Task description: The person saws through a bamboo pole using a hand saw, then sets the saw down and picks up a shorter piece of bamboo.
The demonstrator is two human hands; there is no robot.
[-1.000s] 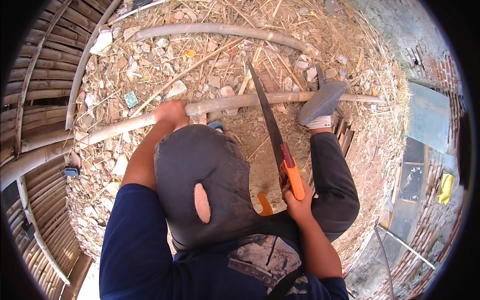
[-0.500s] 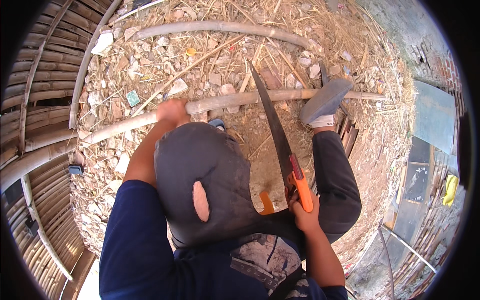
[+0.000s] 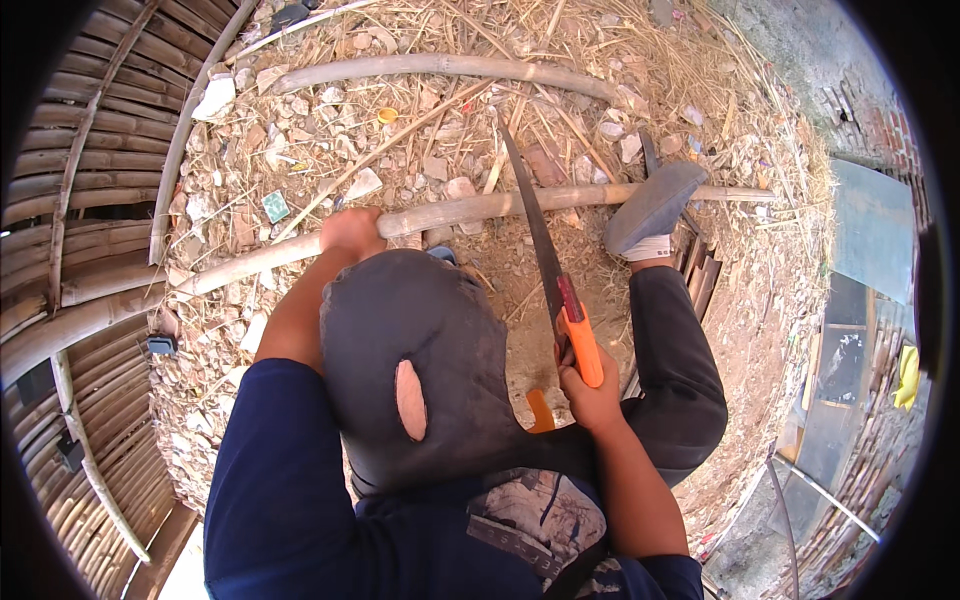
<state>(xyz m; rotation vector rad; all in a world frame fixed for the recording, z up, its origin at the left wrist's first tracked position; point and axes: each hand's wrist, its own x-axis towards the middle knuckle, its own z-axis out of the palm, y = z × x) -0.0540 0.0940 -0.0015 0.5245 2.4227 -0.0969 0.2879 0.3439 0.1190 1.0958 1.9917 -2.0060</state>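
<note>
Pushes the saw point(image 3: 545, 245) further up the frame than half a second ago, bringing more of the dark blade point(image 3: 551, 272) past the bamboo pole point(image 3: 460, 210) at centre and setting the orange handle point(image 3: 581, 345) higher, away from the lower edge. Reads, as a judgement, like the forward half of a stroke across the pole. Cannot make out any cut in the pole, nor tell whether touching teeth to bamboo or passing just above.

Grasps the pole with the left hand point(image 3: 352, 232), left of centre, much as before; clenches the right hand point(image 3: 590, 395) around the saw handle, right of lower centre. Shows the pole lying across the middle of the frame, from near the slatted wall point(image 3: 110, 160) at left to the straw point(image 3: 740, 130) at right, with the grey shoe point(image 3: 652, 210) over the right-hand stretch, probably steadying the wood.

Has open room lengthwise: bare dirt point(image 3: 525, 345) below the pole, between the torn dark knee point(image 3: 430, 310) and the bent right leg point(image 3: 665, 350), and loose straw above, up to the second pole point(image 3: 440, 65) near the top edge. Leaves less room sideways: keeps the blade well apart from the left hand, but nearer to shoe and knee on either side. Includes also an orange curved piece point(image 3: 541, 410) just left of the right hand, beside the lower edge of the gap
</note>
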